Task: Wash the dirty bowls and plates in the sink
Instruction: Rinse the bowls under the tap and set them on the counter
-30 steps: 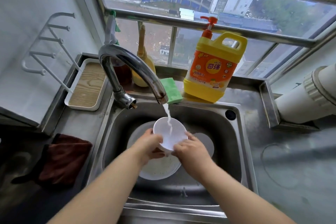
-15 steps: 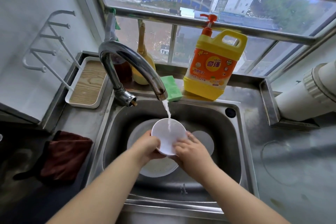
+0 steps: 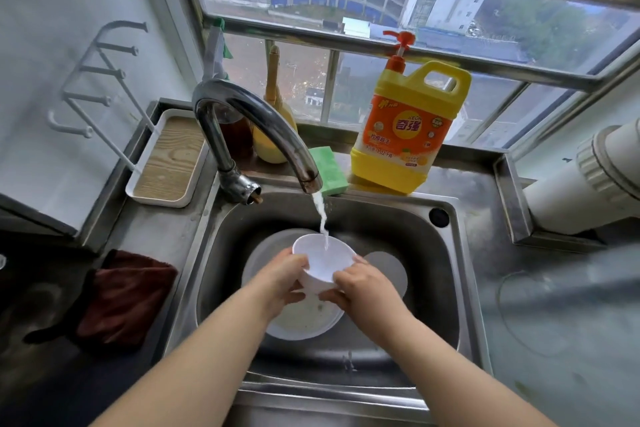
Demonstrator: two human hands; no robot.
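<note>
A small white bowl [image 3: 325,262] is held over the steel sink [image 3: 446,274], tilted toward me, with water from the chrome faucet [image 3: 256,121] running into it. My left hand [image 3: 282,279] grips its left rim and side. My right hand [image 3: 363,288] holds its right rim and underside. Below the bowl a large white plate [image 3: 308,322] with food specks lies in the basin. A second white dish [image 3: 389,270] shows at the right behind my right hand.
A yellow dish-soap jug [image 3: 408,135] and a green sponge [image 3: 329,170] stand on the ledge behind the sink. At the left are a wood-bottomed white tray [image 3: 166,159] and a dark red cloth [image 3: 124,298]. A white pipe [image 3: 588,177] juts in at right.
The bowl has tipped and turned a little under the stream while both hands shifted their hold on its rim. The view has drifted slightly.
</note>
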